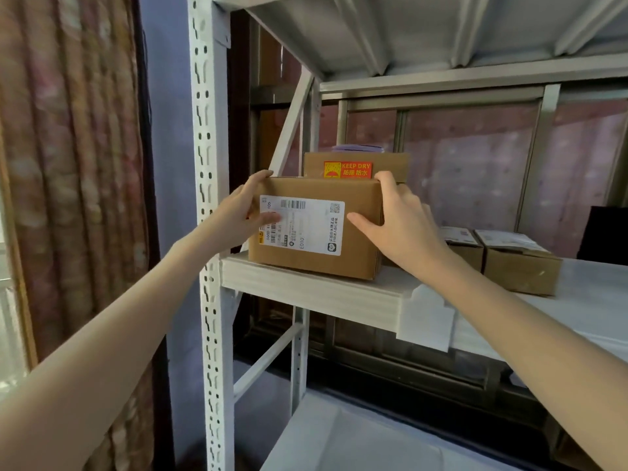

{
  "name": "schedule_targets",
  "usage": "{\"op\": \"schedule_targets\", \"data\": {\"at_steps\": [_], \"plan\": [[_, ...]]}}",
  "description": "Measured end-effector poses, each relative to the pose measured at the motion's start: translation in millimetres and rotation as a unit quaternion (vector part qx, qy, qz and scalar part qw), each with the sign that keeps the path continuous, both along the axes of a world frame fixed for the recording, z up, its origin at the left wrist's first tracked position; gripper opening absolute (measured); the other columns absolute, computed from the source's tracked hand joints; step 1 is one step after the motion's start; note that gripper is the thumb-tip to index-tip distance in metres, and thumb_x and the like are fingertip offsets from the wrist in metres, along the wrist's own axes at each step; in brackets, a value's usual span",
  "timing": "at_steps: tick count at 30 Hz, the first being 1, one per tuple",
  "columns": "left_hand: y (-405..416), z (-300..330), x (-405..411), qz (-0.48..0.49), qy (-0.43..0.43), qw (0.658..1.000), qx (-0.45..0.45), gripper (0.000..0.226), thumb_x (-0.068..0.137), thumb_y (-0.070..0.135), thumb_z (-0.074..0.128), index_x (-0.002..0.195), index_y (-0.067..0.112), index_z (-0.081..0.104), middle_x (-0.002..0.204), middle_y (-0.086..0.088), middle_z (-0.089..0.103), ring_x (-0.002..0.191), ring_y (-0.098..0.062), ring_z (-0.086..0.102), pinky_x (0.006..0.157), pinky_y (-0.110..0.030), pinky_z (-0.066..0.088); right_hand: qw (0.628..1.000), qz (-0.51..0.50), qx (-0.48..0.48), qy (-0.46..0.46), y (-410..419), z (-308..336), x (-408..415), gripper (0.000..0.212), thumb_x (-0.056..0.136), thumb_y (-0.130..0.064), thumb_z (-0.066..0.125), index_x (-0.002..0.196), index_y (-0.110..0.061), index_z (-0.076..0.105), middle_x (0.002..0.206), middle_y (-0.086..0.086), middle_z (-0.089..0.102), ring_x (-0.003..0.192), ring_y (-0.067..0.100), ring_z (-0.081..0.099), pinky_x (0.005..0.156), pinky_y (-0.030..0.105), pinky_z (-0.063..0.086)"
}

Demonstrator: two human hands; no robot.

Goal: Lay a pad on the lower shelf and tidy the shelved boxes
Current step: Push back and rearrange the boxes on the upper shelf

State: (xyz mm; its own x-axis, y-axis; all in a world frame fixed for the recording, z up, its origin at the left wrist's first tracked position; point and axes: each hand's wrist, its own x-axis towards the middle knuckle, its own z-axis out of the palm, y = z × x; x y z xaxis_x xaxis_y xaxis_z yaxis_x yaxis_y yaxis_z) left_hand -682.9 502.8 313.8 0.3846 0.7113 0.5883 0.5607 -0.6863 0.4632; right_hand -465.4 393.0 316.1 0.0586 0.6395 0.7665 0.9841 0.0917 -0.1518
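1. Hands first. The left hand (246, 207) is pressed on the left side of the cardboard box with the white shipping label (314, 227). Its fingers wrap over the top left corner and its thumb lies on the label. The right hand (396, 219) is spread wide on the right side, with fingers curled over the top right corner and the thumb on the front. Both hands hold the box between them.

2. The box sits at the left end of the middle shelf (306, 288), close to the white post (207, 232). It seems to rest on the shelf, near the front edge.

3. Behind it is the box with the orange KEEP DRY sticker (355, 168). The two look like they touch or almost touch. I cannot tell which.

4. To do this step well, I think the hands should keep even pressure on both sides, so the box slides straight and does not turn.

5. Push it gently back until its front lines up with the shelf edge. Go slowly, so the box behind is not knocked.

6. Two smaller boxes (503, 260) sit well apart to the right. They may need lining up too.

7. A white pad (339, 440) already seems to lie on the lower shelf, near the bottom of the view.
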Motion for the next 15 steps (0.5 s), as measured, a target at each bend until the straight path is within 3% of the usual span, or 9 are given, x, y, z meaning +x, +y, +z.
{"op": "schedule_targets", "data": {"at_steps": [7, 11, 15], "plan": [[18.0, -1.5, -0.2, -0.018, -0.002, 1.0, 0.016, 0.072, 0.086, 0.021, 0.062, 0.142, 0.032, 0.018, 0.132, -0.009, 0.046, 0.105, -0.023, 0.056, 0.088, -0.039, 0.049, 0.999, -0.008, -0.042, -0.02, 5.8, 6.1, 4.0, 0.062, 0.082, -0.053, 0.059, 0.124, -0.018, 0.03, 0.12, 0.013, 0.055, 0.103, 0.034, 0.058, 0.081, 0.043, 0.047], [20.5, -1.4, -1.2, -0.018, 0.002, 0.999, 0.049, 0.071, 0.083, 0.023, 0.066, 0.14, 0.028, 0.024, 0.142, -0.007, 0.032, 0.122, -0.026, 0.044, 0.098, -0.037, 0.041, 0.997, -0.021, -0.062, -0.03, 2.3, 8.9, 1.6, 0.06, 0.08, -0.055, 0.059, 0.119, -0.021, 0.028, 0.12, 0.01, 0.056, 0.103, 0.033, 0.059, 0.077, 0.044, 0.048], [21.9, -3.0, -3.9, 0.011, 0.028, 0.996, 0.089, 0.074, 0.08, 0.028, 0.069, 0.14, 0.025, 0.027, 0.153, -0.004, 0.016, 0.137, -0.029, 0.026, 0.108, -0.047, 0.033, 0.995, -0.054, -0.069, -0.054, -1.6, 11.1, 0.0, 0.062, 0.08, -0.057, 0.057, 0.122, -0.021, 0.027, 0.12, 0.01, 0.05, 0.107, 0.033, 0.054, 0.077, 0.043, 0.044]]}}
